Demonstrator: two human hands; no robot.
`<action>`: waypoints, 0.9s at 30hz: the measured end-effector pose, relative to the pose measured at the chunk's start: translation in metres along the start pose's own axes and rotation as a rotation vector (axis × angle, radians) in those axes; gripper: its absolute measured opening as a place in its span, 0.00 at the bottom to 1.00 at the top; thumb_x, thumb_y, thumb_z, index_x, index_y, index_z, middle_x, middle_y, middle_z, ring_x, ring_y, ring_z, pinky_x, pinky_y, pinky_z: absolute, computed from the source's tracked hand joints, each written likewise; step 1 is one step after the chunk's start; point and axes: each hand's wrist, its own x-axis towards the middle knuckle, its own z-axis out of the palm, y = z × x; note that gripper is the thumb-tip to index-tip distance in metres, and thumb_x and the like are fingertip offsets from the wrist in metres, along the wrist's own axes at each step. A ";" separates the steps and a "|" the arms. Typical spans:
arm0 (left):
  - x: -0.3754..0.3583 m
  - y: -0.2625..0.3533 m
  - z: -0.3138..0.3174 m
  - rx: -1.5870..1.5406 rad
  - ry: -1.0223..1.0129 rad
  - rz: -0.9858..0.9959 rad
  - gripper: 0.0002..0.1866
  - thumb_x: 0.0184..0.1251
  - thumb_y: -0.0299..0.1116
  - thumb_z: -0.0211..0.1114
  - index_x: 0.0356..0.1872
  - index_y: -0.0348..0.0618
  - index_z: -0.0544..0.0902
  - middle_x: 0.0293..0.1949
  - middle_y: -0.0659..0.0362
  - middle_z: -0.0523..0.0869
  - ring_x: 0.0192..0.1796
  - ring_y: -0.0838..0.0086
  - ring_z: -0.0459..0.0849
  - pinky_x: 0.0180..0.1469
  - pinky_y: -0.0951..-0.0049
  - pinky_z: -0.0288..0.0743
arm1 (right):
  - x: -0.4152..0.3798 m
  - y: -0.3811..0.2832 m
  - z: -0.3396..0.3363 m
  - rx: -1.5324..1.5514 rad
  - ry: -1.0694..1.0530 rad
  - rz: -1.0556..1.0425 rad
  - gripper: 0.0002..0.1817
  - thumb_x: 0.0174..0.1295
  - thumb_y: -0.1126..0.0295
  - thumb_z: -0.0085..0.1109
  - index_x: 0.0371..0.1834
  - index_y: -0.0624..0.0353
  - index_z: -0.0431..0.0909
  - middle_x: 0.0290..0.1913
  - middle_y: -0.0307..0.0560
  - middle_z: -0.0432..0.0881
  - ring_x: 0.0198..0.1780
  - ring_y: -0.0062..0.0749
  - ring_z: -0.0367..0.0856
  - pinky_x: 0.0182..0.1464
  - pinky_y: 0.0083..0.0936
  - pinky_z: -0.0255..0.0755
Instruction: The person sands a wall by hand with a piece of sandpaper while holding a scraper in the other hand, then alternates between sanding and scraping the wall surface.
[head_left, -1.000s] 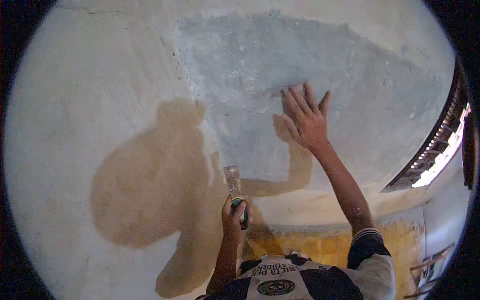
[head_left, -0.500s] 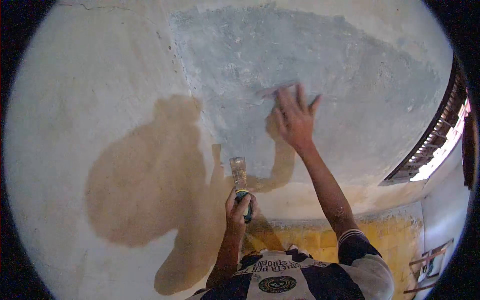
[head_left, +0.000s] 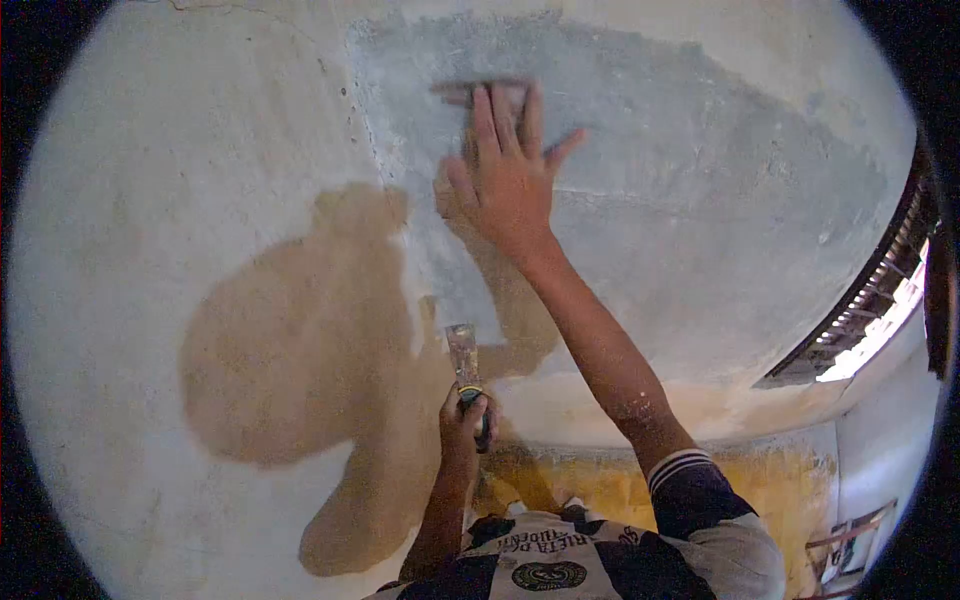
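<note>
A scraper (head_left: 463,350) with a stained, speckled metal blade is pointing upward, its dark handle sitting inside the closed left hand (head_left: 468,420). The right hand (head_left: 512,190), fingers spread, is covering a blurred flat piece (head_left: 456,93) against the grey patch (head_left: 660,125).

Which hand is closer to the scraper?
Left. The left hand grips the scraper by its handle; the right hand is higher up, away from it, over the grey patch.
</note>
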 end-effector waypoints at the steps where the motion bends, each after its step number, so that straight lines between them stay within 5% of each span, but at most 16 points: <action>1: 0.001 0.001 0.001 0.027 0.007 0.005 0.11 0.71 0.36 0.65 0.44 0.41 0.75 0.25 0.60 0.79 0.20 0.76 0.75 0.23 0.75 0.70 | 0.004 -0.008 0.007 -0.019 -0.039 -0.051 0.41 0.66 0.49 0.58 0.79 0.56 0.61 0.80 0.48 0.61 0.83 0.58 0.47 0.66 0.90 0.24; 6: -0.001 0.005 0.004 0.061 0.041 -0.006 0.14 0.70 0.35 0.66 0.49 0.41 0.75 0.25 0.61 0.78 0.20 0.77 0.75 0.23 0.75 0.70 | -0.028 -0.015 0.049 0.114 -0.306 -0.419 0.37 0.66 0.50 0.58 0.76 0.55 0.66 0.79 0.43 0.63 0.82 0.48 0.51 0.67 0.91 0.33; 7: 0.000 0.005 0.002 0.075 0.033 0.014 0.14 0.69 0.35 0.66 0.50 0.41 0.75 0.25 0.61 0.78 0.20 0.77 0.75 0.23 0.75 0.71 | -0.024 -0.005 0.050 0.045 -0.232 -0.483 0.36 0.65 0.51 0.58 0.75 0.54 0.68 0.78 0.42 0.64 0.82 0.44 0.53 0.67 0.91 0.37; 13: 0.002 -0.003 0.001 0.051 0.183 -0.078 0.17 0.69 0.33 0.67 0.54 0.40 0.75 0.28 0.61 0.79 0.22 0.77 0.78 0.23 0.75 0.73 | 0.015 -0.014 0.033 0.079 -0.070 -0.350 0.31 0.63 0.53 0.62 0.69 0.55 0.75 0.74 0.44 0.70 0.80 0.44 0.58 0.69 0.89 0.38; 16: 0.003 -0.010 -0.005 0.034 0.116 -0.024 0.17 0.69 0.32 0.67 0.54 0.40 0.75 0.29 0.61 0.80 0.22 0.77 0.78 0.22 0.75 0.73 | -0.048 -0.010 0.046 0.090 -0.314 -0.501 0.32 0.62 0.55 0.63 0.69 0.54 0.75 0.71 0.44 0.73 0.77 0.43 0.62 0.72 0.83 0.41; 19: 0.003 -0.015 -0.003 -0.032 0.157 0.010 0.16 0.69 0.32 0.67 0.53 0.40 0.74 0.29 0.60 0.81 0.20 0.77 0.77 0.21 0.74 0.72 | -0.071 0.012 0.054 0.068 -0.258 -0.617 0.32 0.61 0.55 0.62 0.68 0.54 0.75 0.70 0.44 0.74 0.75 0.38 0.65 0.74 0.78 0.43; 25: 0.005 -0.007 0.001 -0.033 0.093 -0.001 0.16 0.69 0.31 0.66 0.53 0.39 0.74 0.27 0.60 0.80 0.20 0.76 0.77 0.22 0.75 0.73 | -0.011 -0.005 0.035 0.112 -0.063 -0.416 0.22 0.64 0.65 0.56 0.62 0.52 0.80 0.61 0.36 0.81 0.64 0.31 0.73 0.72 0.65 0.59; 27: 0.003 -0.001 0.003 -0.048 0.087 -0.029 0.15 0.69 0.30 0.66 0.52 0.39 0.74 0.27 0.60 0.80 0.21 0.76 0.77 0.22 0.75 0.73 | -0.036 0.001 0.055 0.068 -0.134 -0.572 0.22 0.63 0.64 0.57 0.62 0.49 0.80 0.60 0.36 0.82 0.62 0.32 0.73 0.70 0.62 0.61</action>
